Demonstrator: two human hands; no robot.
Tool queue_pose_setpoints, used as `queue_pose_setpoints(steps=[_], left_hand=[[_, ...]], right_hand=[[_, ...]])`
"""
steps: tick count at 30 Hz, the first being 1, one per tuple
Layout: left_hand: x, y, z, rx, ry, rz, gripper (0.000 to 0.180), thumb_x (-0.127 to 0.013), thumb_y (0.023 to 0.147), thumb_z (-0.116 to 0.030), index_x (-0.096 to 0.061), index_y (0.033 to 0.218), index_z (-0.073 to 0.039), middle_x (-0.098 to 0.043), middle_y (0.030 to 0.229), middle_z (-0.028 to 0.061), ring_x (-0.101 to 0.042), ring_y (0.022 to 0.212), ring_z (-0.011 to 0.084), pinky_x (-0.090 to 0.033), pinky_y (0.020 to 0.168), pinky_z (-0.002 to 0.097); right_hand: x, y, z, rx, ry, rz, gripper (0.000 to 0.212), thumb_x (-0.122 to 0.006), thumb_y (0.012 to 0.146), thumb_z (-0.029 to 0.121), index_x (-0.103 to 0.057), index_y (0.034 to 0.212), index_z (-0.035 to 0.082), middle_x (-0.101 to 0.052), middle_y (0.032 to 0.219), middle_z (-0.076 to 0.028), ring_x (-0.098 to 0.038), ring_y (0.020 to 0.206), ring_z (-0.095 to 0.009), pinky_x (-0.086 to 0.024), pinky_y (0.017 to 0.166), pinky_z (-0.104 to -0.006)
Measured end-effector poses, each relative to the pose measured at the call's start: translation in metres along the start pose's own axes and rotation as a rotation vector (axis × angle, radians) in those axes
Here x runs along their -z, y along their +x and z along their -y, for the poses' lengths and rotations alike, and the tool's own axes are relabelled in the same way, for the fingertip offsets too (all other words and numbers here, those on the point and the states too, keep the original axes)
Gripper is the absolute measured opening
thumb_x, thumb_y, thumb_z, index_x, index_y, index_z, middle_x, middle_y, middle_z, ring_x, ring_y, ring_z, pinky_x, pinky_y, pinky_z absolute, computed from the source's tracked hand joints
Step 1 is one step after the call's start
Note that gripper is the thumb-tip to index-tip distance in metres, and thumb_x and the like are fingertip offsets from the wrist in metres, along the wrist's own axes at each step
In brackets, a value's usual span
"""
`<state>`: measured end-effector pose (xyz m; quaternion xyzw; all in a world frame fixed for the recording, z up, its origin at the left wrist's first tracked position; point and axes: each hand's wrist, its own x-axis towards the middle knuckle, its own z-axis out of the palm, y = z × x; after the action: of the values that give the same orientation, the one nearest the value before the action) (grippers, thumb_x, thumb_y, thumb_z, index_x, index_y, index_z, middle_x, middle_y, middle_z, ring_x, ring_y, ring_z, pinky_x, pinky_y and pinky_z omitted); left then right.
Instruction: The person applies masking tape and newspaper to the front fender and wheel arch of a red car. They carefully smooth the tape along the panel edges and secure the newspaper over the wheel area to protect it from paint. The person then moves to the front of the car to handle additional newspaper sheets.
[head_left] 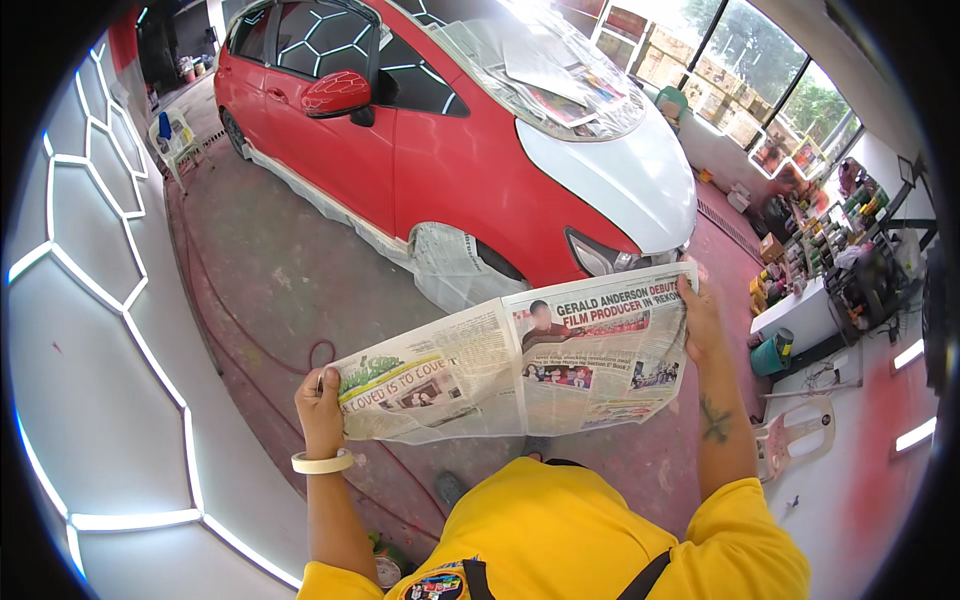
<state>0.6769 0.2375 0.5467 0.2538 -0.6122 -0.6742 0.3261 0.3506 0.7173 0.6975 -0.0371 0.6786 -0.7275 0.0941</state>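
Left hand [319,405] and right hand [704,315] pinch a newspaper [512,365] open, not yet laid, while the car [340,165] wears windscreen cover [545,70] and wheel wrap [443,262], headlight [592,254] bare.

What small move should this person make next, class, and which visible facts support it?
Perhaps carry the newspaper toward the headlight of the red car: the left hand and right hand hold it spread by its ends, and paper sheets lie on the car, while that headlight shows no cover.
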Motion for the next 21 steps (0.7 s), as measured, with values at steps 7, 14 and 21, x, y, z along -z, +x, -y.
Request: queue_pose_setpoints(steps=[7,14,21], left_hand=[[-0.039,0.047,-0.004,0.059,0.133,-0.01,0.036,-0.068,0.108,-0.03,-0.071,0.094,0.003,-0.064,0.08,-0.002,-0.052,0.073,0.0063,-0.045,0.065,0.027],[-0.12,0.115,-0.011,0.033,0.26,-0.131,0.034,-0.067,0.108,-0.031,-0.072,0.099,0.002,-0.067,0.082,-0.0002,-0.055,0.07,0.0066,-0.046,0.062,0.0261],[-0.163,0.265,-0.044,0.108,0.134,-0.191,0.035,-0.066,0.108,-0.031,-0.072,0.113,0.003,-0.076,0.093,0.0064,-0.069,0.075,0.0131,-0.056,0.068,0.0295]], right_hand=[[0.021,0.045,-0.036,0.01,0.112,-0.113,0.028,-0.059,0.111,0.027,-0.069,0.116,0.002,-0.077,0.107,-0.008,-0.074,0.09,-0.016,-0.06,0.08,-0.033],[0.128,0.14,-0.07,-0.021,0.16,-0.272,0.028,-0.059,0.111,0.027,-0.064,0.124,0.002,-0.075,0.11,-0.007,-0.073,0.093,-0.017,-0.059,0.086,-0.0343],[0.312,0.245,-0.111,-0.056,0.512,-0.481,0.039,-0.054,0.112,0.032,-0.062,0.132,0.0,-0.069,0.127,-0.016,-0.068,0.114,-0.029,-0.054,0.102,-0.0433]])
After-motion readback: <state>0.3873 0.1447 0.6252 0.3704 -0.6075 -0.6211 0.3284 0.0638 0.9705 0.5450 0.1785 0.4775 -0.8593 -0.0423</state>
